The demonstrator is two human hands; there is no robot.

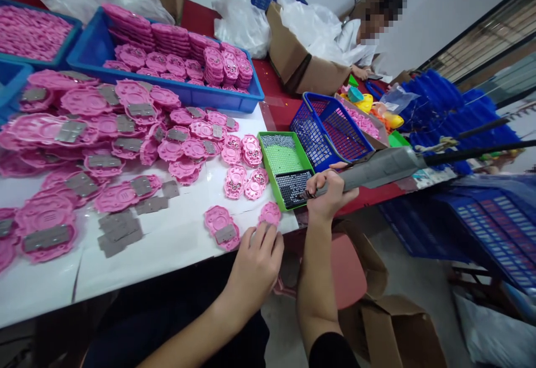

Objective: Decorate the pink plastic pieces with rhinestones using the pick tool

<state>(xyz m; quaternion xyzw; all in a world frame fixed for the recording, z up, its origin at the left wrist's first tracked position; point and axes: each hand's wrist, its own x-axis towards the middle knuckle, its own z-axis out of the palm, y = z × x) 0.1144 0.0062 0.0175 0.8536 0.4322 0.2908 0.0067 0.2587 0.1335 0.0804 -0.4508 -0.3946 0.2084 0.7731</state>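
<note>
Grip, right hand [327,194]: closed around grey-wrapped driver [372,170], tilted, tip down at the black grid tray [288,190].
Grip, left hand [258,253]: fingers bent over near pink piece [269,212] at table edge; pinched or only pressed, can't tell.
Near pink piece: on white table cover [176,234], partly hidden by left fingers. Clock positions below from here, as seen in view.
9 o'clock: pink piece with grey plate [221,227], just beside; loose grey plates [120,230] farther out.
11 o'clock: four pink pieces [244,168], small shiny bits on them.
10 o'clock: heap of pink pieces [104,128], many bearing grey plates; behind, blue bin [167,90] with stacked pink pieces.
1 o'clock: green tray [268,162], small metallic bits at far end, black grid tray in near end; far off, a person [360,41], seated, face blurred.
1 to 2 o'clock: blue basket [312,133].
4 o'clock: reddish stool [345,270], below table.
</note>
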